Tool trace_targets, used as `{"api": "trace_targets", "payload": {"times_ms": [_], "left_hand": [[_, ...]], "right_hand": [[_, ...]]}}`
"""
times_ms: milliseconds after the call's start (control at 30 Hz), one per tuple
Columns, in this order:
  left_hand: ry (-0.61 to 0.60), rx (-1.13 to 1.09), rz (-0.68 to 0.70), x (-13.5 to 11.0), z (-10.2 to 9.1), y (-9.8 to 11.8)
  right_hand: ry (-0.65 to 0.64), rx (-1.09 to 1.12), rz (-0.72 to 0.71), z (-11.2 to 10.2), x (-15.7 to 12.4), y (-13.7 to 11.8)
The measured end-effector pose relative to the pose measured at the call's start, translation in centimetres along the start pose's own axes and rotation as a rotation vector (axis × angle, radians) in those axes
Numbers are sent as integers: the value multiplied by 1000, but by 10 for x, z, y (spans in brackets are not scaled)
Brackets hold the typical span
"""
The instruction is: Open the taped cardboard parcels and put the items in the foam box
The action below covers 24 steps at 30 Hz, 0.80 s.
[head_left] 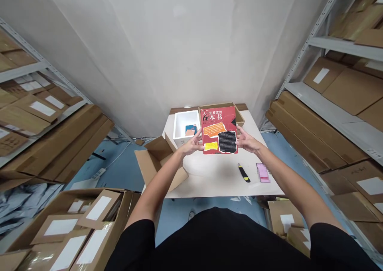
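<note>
A red book (213, 124) with orange, yellow and black patches on its cover is held up above the white table (206, 179), its front facing me. My left hand (192, 144) grips its left edge, while my right hand (245, 140) grips the right edge. Behind the book, a white foam box (178, 124) holds a blue item and a pinkish one. Partly hidden by the book is a cardboard box (239, 119) at the table's back. An open cardboard box (149, 163) stands tilted near my left forearm.
On the table's right lie a black and yellow utility knife (244, 173) and a pink-screened phone (263, 173). A large carton (125, 207) filled with parcels is at lower left. Shelves (344, 48) of boxes flank both sides, and a wall (191, 44) rises behind the table.
</note>
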<state>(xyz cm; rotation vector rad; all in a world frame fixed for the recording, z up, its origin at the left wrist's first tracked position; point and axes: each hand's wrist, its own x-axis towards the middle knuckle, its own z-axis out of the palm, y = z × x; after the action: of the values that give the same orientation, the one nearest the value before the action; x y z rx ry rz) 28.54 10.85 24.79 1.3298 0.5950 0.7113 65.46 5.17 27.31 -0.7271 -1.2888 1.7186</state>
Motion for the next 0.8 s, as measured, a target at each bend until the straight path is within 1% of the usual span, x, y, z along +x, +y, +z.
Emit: {"api": "trace_targets", "payload": {"times_ms": [33,100,133,167,200,233,300,367,400,467,500,567,600,700,733,767,800], "left_hand": [[67,50,21,2,-1,1],[279,185,94,8,2,2],[374,254,130,13,7,1],[432,306,158,18,14,0],[442,333,173,24,24,-2],[407,337,177,29,36,-5],[307,273,183,39,61,-10],[306,214,239,45,80,-13],[319,191,267,46,86,-13],[338,156,307,43,87,-8],[333,137,310,39,83,-4],[305,85,289,28,70,5],[290,51,272,22,63,10],[240,-41,238,3,44,21],[214,-58,233,-1,39,23],[184,-67,225,-5,35,25],[155,-71,213,-7,30,26]], "right_hand": [[15,-7,-7,1,2,-1],[78,-37,-30,4,9,-1],[118,-60,-49,7,13,1],[154,-87,-71,12,18,5],[179,-118,-95,20,22,9],[189,-152,-125,29,27,13],[177,-230,-194,53,35,23],[155,-311,-255,76,42,31],[142,-344,-271,85,44,34],[110,-377,-262,91,47,37],[91,-375,-245,89,48,39],[87,-370,-209,75,48,41],[123,-386,-191,65,48,42],[305,-467,-97,36,44,46],[340,-452,-62,29,43,47],[338,-402,-34,23,42,48],[304,-324,-17,20,41,47]]}}
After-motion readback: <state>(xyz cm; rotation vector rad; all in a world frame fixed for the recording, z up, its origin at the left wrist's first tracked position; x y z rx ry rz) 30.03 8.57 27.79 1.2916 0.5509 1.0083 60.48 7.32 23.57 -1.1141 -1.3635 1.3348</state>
